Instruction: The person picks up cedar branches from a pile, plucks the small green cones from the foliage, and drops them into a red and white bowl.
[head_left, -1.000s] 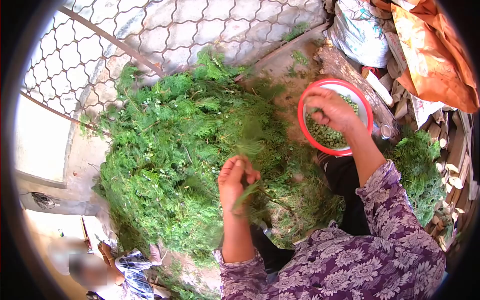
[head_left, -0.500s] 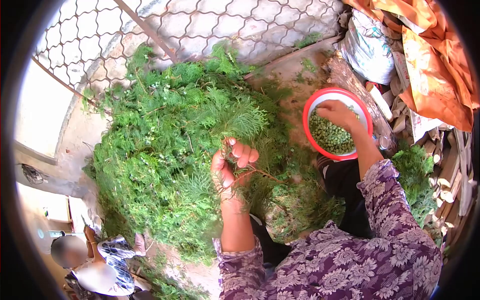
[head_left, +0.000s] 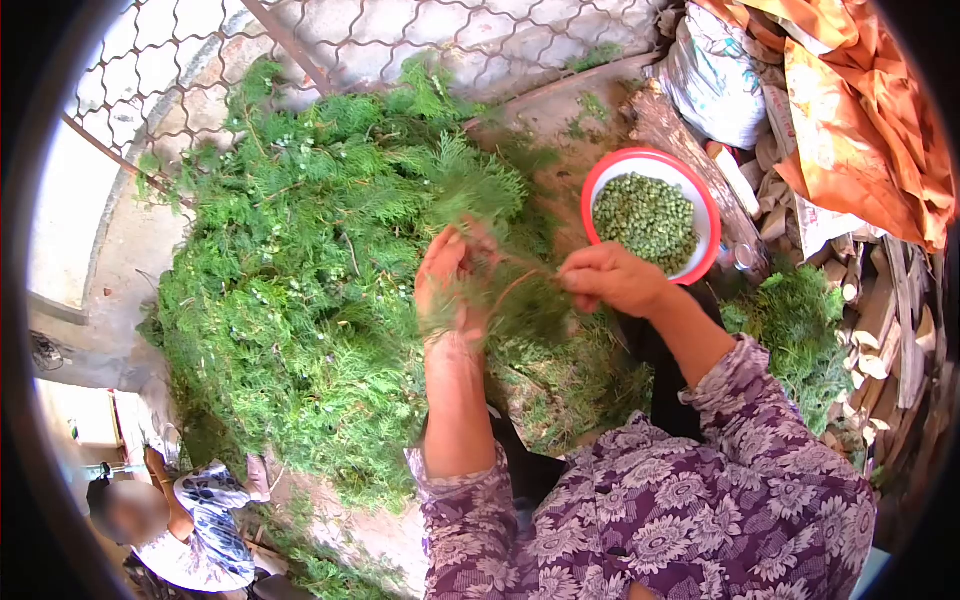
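My left hand [head_left: 452, 280] is closed round a leafy evergreen sprig [head_left: 525, 305], above a large heap of cut evergreen branches [head_left: 290, 330]. Motion smears the sprig and some of the left fingers. At the sprig's thin stem end, my right hand [head_left: 615, 280] pinches with thumb and fingers. Just beyond the right hand stands a white bowl [head_left: 706, 228] with a red rim. Many small green cones or berries [head_left: 645, 220] lie in it.
A wire mesh [head_left: 400, 35] borders the far side. On the right are an orange sheet [head_left: 850, 130], a white sack [head_left: 712, 85] and split firewood [head_left: 880, 340]. Another person [head_left: 190, 530] sits at the lower left. More greenery [head_left: 790, 330] lies right of my legs.
My right hand has come out of the bowl, moving left and down to the sprig's stem. My left hand keeps hold of the sprig. The whole view has shifted slightly.
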